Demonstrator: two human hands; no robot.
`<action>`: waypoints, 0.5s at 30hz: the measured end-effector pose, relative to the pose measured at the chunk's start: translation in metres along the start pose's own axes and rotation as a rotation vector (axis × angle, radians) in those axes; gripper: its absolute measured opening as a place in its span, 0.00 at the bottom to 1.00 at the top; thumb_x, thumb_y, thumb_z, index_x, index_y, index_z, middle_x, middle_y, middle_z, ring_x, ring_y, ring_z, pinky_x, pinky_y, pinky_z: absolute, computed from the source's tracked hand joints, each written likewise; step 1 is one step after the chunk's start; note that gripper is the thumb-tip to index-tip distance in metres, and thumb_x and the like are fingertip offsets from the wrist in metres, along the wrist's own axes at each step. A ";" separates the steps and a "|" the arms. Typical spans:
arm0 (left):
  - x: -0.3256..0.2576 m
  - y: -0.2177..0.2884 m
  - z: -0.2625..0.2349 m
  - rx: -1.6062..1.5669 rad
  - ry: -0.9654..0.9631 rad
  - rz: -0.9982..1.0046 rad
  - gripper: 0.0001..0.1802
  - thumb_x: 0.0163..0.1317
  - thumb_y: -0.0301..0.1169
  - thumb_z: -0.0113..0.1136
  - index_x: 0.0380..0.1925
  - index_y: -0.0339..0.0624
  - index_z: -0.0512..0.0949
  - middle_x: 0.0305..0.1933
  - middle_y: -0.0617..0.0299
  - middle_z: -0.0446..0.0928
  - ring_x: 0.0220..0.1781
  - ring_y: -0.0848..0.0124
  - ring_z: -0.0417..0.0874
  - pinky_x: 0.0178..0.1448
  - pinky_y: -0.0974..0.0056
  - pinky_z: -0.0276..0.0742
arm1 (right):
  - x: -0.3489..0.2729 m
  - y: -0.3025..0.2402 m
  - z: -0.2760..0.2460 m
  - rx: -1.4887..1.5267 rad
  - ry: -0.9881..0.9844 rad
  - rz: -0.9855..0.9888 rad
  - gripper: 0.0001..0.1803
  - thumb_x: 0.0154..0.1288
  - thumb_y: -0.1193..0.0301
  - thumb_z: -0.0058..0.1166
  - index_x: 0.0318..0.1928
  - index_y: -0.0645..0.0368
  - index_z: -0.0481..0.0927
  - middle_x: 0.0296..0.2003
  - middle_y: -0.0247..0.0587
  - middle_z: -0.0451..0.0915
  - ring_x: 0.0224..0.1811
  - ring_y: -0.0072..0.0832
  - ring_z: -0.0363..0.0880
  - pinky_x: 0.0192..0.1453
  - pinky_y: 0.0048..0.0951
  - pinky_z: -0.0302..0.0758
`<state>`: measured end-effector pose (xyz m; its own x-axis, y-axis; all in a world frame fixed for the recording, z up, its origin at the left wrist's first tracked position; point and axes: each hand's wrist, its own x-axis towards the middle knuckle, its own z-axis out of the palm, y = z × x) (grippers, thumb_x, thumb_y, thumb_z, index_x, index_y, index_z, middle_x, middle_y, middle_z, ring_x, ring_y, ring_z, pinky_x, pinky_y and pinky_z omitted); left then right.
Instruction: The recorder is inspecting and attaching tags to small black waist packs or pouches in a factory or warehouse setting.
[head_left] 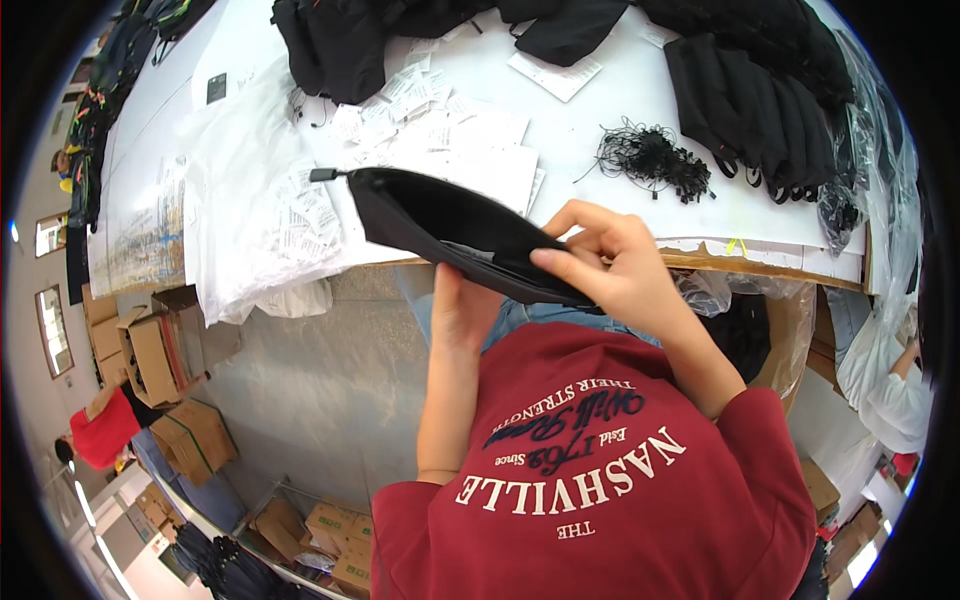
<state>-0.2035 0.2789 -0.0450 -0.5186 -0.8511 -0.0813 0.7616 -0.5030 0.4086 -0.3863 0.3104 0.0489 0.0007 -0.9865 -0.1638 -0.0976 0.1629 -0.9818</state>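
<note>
A black zip pouch [405, 225] hangs in front of my chest, tilted, with its mouth gaping upward. Its pull tab [324, 174] sticks out at the far left end. My left hand [464, 308] grips the pouch from below, thumb on the near side and the other fingers hidden behind it. At the pouch's right end, my right hand [625, 262] is closed on the rim, thumb at the opening and fingers bent. Something greyish shows inside the mouth; I cannot make out what it is.
Beyond the pouch is a white table [590, 200] with scattered paper slips [420, 105], a tangle of black cords [655, 160] and a row of black pouches [750, 115]. Clear plastic sheeting [240, 190] drapes over its edge. Cardboard boxes [195, 440] and another person's red sleeve [103, 430] are at left.
</note>
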 end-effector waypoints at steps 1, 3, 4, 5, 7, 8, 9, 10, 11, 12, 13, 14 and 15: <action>-0.001 -0.001 0.000 -0.002 0.011 0.009 0.34 0.64 0.48 0.57 0.63 0.40 0.63 0.61 0.59 0.71 0.62 0.66 0.71 0.67 0.58 0.67 | 0.000 0.001 0.005 -0.030 -0.012 -0.038 0.07 0.62 0.71 0.59 0.37 0.61 0.78 0.09 0.26 0.55 0.14 0.13 0.49 0.20 0.22 0.50; -0.002 -0.002 0.003 -0.047 0.139 0.054 0.25 0.65 0.44 0.56 0.57 0.42 0.70 0.55 0.60 0.76 0.57 0.65 0.76 0.64 0.58 0.70 | -0.003 0.004 0.014 -0.059 -0.032 -0.071 0.06 0.63 0.71 0.58 0.38 0.61 0.78 0.09 0.26 0.56 0.14 0.12 0.50 0.20 0.22 0.51; -0.002 0.000 0.007 -0.049 0.148 0.056 0.25 0.65 0.44 0.56 0.57 0.42 0.70 0.55 0.60 0.76 0.57 0.65 0.76 0.64 0.58 0.70 | -0.005 0.005 0.019 -0.023 0.093 -0.077 0.05 0.65 0.72 0.56 0.39 0.60 0.78 0.09 0.27 0.58 0.13 0.13 0.51 0.19 0.22 0.51; -0.002 0.004 0.011 -0.057 0.241 0.057 0.24 0.64 0.42 0.58 0.56 0.42 0.71 0.53 0.60 0.76 0.56 0.65 0.77 0.63 0.58 0.71 | -0.007 0.007 0.022 0.013 0.221 -0.082 0.04 0.67 0.72 0.54 0.40 0.59 0.78 0.09 0.28 0.60 0.12 0.14 0.53 0.19 0.22 0.52; -0.001 0.007 0.017 -0.085 0.345 0.075 0.22 0.63 0.38 0.60 0.55 0.42 0.71 0.52 0.61 0.77 0.54 0.66 0.77 0.61 0.57 0.72 | -0.012 0.017 0.026 -0.071 0.292 -0.122 0.04 0.68 0.73 0.52 0.41 0.58 0.78 0.09 0.29 0.61 0.12 0.14 0.54 0.18 0.22 0.52; 0.000 0.005 0.019 -0.087 0.347 0.070 0.22 0.63 0.38 0.60 0.55 0.42 0.71 0.52 0.61 0.77 0.54 0.66 0.77 0.61 0.57 0.72 | -0.014 0.022 0.028 -0.156 0.367 -0.168 0.05 0.69 0.74 0.50 0.41 0.57 0.78 0.09 0.30 0.63 0.11 0.15 0.55 0.18 0.22 0.52; 0.001 0.004 0.020 -0.076 0.380 0.108 0.21 0.63 0.36 0.60 0.55 0.42 0.71 0.51 0.61 0.77 0.54 0.66 0.77 0.62 0.57 0.72 | -0.015 0.028 0.029 -0.208 0.413 -0.204 0.06 0.69 0.75 0.49 0.42 0.56 0.79 0.13 0.32 0.67 0.12 0.18 0.58 0.18 0.22 0.53; 0.001 0.003 0.021 -0.064 0.410 0.144 0.21 0.63 0.35 0.60 0.55 0.42 0.71 0.51 0.60 0.77 0.54 0.66 0.77 0.62 0.58 0.72 | -0.016 0.030 0.029 -0.210 0.419 -0.198 0.06 0.69 0.75 0.49 0.42 0.56 0.79 0.13 0.32 0.67 0.12 0.18 0.58 0.18 0.22 0.53; 0.002 0.002 0.022 -0.066 0.409 0.135 0.21 0.63 0.35 0.60 0.55 0.42 0.71 0.51 0.60 0.77 0.54 0.66 0.77 0.62 0.58 0.72 | -0.016 0.030 0.029 -0.242 0.414 -0.166 0.06 0.68 0.74 0.50 0.41 0.56 0.79 0.17 0.33 0.70 0.17 0.20 0.63 0.22 0.24 0.57; 0.002 0.002 0.023 -0.002 0.431 0.168 0.21 0.63 0.34 0.60 0.55 0.42 0.71 0.51 0.61 0.77 0.54 0.66 0.77 0.61 0.58 0.73 | -0.017 0.031 0.029 -0.275 0.407 -0.134 0.06 0.68 0.73 0.51 0.40 0.56 0.80 0.22 0.34 0.74 0.23 0.22 0.69 0.25 0.26 0.61; 0.001 0.002 0.023 0.062 0.450 0.200 0.21 0.63 0.33 0.59 0.55 0.41 0.71 0.51 0.61 0.76 0.54 0.66 0.77 0.61 0.59 0.73 | -0.017 0.032 0.023 -0.279 0.412 -0.131 0.06 0.68 0.73 0.51 0.40 0.56 0.80 0.22 0.34 0.74 0.23 0.22 0.69 0.25 0.26 0.61; 0.000 0.004 0.023 0.057 0.446 0.195 0.21 0.63 0.33 0.59 0.55 0.41 0.71 0.51 0.61 0.76 0.54 0.66 0.77 0.61 0.59 0.73 | -0.014 0.034 0.014 -0.431 0.326 -0.195 0.06 0.67 0.72 0.51 0.41 0.55 0.81 0.26 0.36 0.76 0.31 0.25 0.71 0.33 0.28 0.64; 0.001 0.005 0.022 0.058 0.442 0.159 0.21 0.62 0.31 0.60 0.55 0.40 0.70 0.51 0.60 0.76 0.53 0.66 0.77 0.59 0.60 0.74 | -0.010 0.036 0.005 -0.585 0.232 -0.251 0.07 0.66 0.70 0.52 0.41 0.55 0.82 0.31 0.38 0.78 0.39 0.29 0.72 0.41 0.29 0.67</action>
<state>-0.2089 0.2788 -0.0229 -0.1730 -0.9056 -0.3874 0.7884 -0.3630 0.4967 -0.3848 0.3258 0.0150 -0.1141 -0.9819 0.1511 -0.6450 -0.0425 -0.7630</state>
